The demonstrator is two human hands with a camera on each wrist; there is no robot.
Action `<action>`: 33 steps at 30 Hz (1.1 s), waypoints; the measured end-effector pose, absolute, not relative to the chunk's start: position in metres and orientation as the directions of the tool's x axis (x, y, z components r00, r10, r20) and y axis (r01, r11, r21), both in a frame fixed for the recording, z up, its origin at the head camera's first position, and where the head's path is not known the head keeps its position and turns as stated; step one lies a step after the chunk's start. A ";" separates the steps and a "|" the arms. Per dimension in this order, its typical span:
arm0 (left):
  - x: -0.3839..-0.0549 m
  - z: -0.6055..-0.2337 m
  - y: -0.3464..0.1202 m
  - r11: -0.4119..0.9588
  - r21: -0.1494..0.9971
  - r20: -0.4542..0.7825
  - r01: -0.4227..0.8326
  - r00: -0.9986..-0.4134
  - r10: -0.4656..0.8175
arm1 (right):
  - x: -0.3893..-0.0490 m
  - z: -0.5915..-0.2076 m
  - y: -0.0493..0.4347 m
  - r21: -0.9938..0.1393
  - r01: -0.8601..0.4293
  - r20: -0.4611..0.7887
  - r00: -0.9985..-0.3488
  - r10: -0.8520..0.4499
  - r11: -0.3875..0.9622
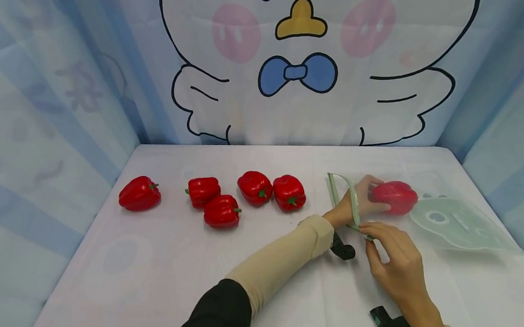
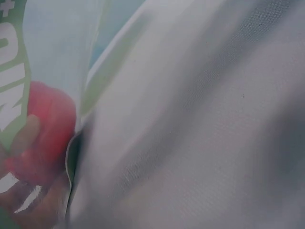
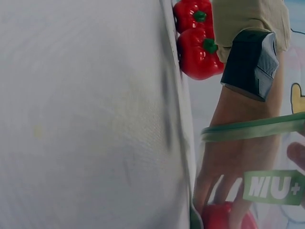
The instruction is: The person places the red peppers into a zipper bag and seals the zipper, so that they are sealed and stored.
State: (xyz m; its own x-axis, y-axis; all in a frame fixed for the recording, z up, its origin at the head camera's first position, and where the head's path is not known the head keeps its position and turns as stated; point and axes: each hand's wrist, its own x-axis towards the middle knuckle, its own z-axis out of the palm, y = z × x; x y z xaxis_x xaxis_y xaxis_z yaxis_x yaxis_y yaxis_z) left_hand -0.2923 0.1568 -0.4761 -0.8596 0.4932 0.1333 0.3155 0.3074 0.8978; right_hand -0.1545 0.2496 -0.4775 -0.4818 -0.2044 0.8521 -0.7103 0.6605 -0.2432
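Note:
A translucent zip bag [image 1: 460, 223] with green print lies on the right of the table, its green-edged mouth held apart. Through that mouth reaches my left hand [image 1: 365, 202], gripping a red bell pepper [image 1: 397, 197] inside the bag. The left wrist view shows this pepper [image 2: 55, 129] behind the clear film, with fingers round it. At the near corner of the mouth, my right hand [image 1: 397, 261] pinches the bag's edge between thumb and fingers. From the right wrist view, the green zip band [image 3: 257, 130] crosses over the left forearm side of the hand.
Several more red bell peppers stand left of the bag: a lone one [image 1: 139, 194] at far left, a touching pair [image 1: 222, 211] and another pair [image 1: 289, 192] near the middle. White cloth covers the table [image 1: 151, 278]. Printed curtains [image 1: 288, 119] enclose its back and sides.

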 end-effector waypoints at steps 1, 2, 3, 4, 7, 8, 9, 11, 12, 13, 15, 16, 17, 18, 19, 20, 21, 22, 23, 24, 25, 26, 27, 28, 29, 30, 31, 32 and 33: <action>-0.293 -0.476 0.156 0.311 0.895 0.135 0.319 -0.859 0.493 | -0.154 -0.477 0.250 -0.245 -0.710 0.850 -0.485 -0.205 0.660; -0.293 -0.477 0.156 0.314 0.893 0.137 0.323 -0.858 0.495 | -0.154 -0.477 0.250 -0.247 -0.709 0.848 -0.488 -0.206 0.661; -0.293 -0.477 0.155 0.318 0.889 0.140 0.330 -0.856 0.498 | -0.154 -0.477 0.250 -0.248 -0.708 0.845 -0.492 -0.209 0.662; -0.293 -0.478 0.154 0.324 0.884 0.142 0.338 -0.853 0.503 | -0.154 -0.477 0.249 -0.250 -0.707 0.845 -0.493 -0.208 0.661; -0.293 -0.479 0.150 0.356 0.854 0.157 0.380 -0.839 0.520 | -0.154 -0.477 0.249 -0.253 -0.705 0.842 -0.498 -0.209 0.662; -0.293 -0.479 0.148 0.368 0.839 0.165 0.401 -0.832 0.530 | -0.154 -0.477 0.249 -0.253 -0.706 0.843 -0.496 -0.207 0.661; -0.293 -0.480 0.146 0.379 0.822 0.175 0.425 -0.822 0.543 | -0.154 -0.477 0.249 -0.252 -0.706 0.842 -0.497 -0.209 0.662; -0.293 -0.480 0.140 0.399 0.781 0.198 0.480 -0.797 0.571 | -0.155 -0.478 0.249 -0.252 -0.704 0.840 -0.499 -0.211 0.664; -0.292 -0.481 0.137 0.405 0.757 0.212 0.512 -0.780 0.589 | -0.155 -0.478 0.249 -0.252 -0.703 0.839 -0.501 -0.212 0.665; -0.292 -0.481 0.134 0.411 0.734 0.225 0.541 -0.765 0.604 | -0.155 -0.478 0.249 -0.252 -0.702 0.837 -0.504 -0.214 0.666; -0.291 -0.481 0.127 0.417 0.694 0.247 0.587 -0.738 0.628 | -0.156 -0.479 0.249 -0.255 -0.696 0.831 -0.512 -0.215 0.671; -0.290 -0.480 0.124 0.427 0.668 0.256 0.609 -0.727 0.637 | -0.156 -0.479 0.250 -0.257 -0.692 0.828 -0.517 -0.215 0.674; -0.290 -0.480 0.121 0.437 0.648 0.258 0.624 -0.719 0.645 | -0.156 -0.479 0.250 -0.259 -0.689 0.826 -0.521 -0.214 0.677; -0.289 -0.479 0.118 0.457 0.616 0.259 0.641 -0.713 0.651 | -0.155 -0.479 0.250 -0.261 -0.686 0.824 -0.525 -0.213 0.679; -0.288 -0.478 0.115 0.479 0.593 0.252 0.647 -0.714 0.653 | -0.155 -0.479 0.250 -0.265 -0.681 0.820 -0.531 -0.212 0.683; -0.287 -0.477 0.112 0.501 0.565 0.243 0.655 -0.712 0.658 | -0.155 -0.479 0.250 -0.268 -0.677 0.816 -0.538 -0.212 0.685; -0.285 -0.476 0.109 0.529 0.526 0.231 0.666 -0.710 0.665 | -0.155 -0.479 0.250 -0.270 -0.673 0.811 -0.544 -0.213 0.688; -0.283 -0.474 0.105 0.557 0.480 0.221 0.678 -0.708 0.670 | -0.154 -0.480 0.250 -0.273 -0.670 0.808 -0.549 -0.214 0.690; -0.282 -0.473 0.102 0.581 0.438 0.209 0.686 -0.706 0.676 | -0.154 -0.480 0.250 -0.274 -0.668 0.805 -0.553 -0.215 0.692; -0.280 -0.472 0.099 0.605 0.394 0.197 0.692 -0.706 0.680 | -0.154 -0.479 0.250 -0.277 -0.665 0.801 -0.558 -0.216 0.694; -0.279 -0.471 0.096 0.625 0.356 0.188 0.695 -0.708 0.680 | -0.154 -0.479 0.250 -0.277 -0.661 0.797 -0.563 -0.217 0.697; -0.278 -0.470 0.093 0.642 0.314 0.183 0.699 -0.708 0.682 | -0.154 -0.479 0.250 -0.277 -0.660 0.795 -0.565 -0.218 0.699; -0.276 -0.469 0.091 0.658 0.276 0.179 0.700 -0.710 0.681 | -0.153 -0.479 0.250 -0.277 -0.657 0.794 -0.568 -0.218 0.701; -0.275 -0.469 0.089 0.672 0.250 0.176 0.697 -0.715 0.677 | -0.153 -0.478 0.250 -0.277 -0.655 0.793 -0.569 -0.218 0.703; -0.273 -0.468 0.086 0.684 0.232 0.175 0.692 -0.721 0.671 | -0.153 -0.478 0.250 -0.277 -0.653 0.792 -0.571 -0.218 0.705; -0.271 -0.468 0.084 0.696 0.221 0.175 0.683 -0.730 0.661 | -0.153 -0.478 0.250 -0.277 -0.652 0.791 -0.572 -0.218 0.706; -0.269 -0.467 0.081 0.705 0.216 0.179 0.676 -0.737 0.652 | -0.153 -0.478 0.250 -0.275 -0.653 0.790 -0.572 -0.220 0.706; -0.267 -0.466 0.079 0.712 0.223 0.182 0.666 -0.745 0.641 | -0.154 -0.478 0.251 -0.275 -0.655 0.790 -0.571 -0.222 0.704; -0.264 -0.466 0.076 0.717 0.230 0.189 0.658 -0.753 0.631 | -0.154 -0.478 0.251 -0.275 -0.657 0.791 -0.570 -0.223 0.702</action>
State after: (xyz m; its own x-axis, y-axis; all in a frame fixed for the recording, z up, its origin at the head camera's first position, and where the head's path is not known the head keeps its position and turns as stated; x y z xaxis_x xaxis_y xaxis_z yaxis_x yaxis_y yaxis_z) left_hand -0.2641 0.0758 -0.4656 -0.7527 0.6306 0.1892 0.6583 0.7168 0.2299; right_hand -0.1540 0.2507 -0.4784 -0.5701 -0.2233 0.7907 -0.6566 0.7023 -0.2750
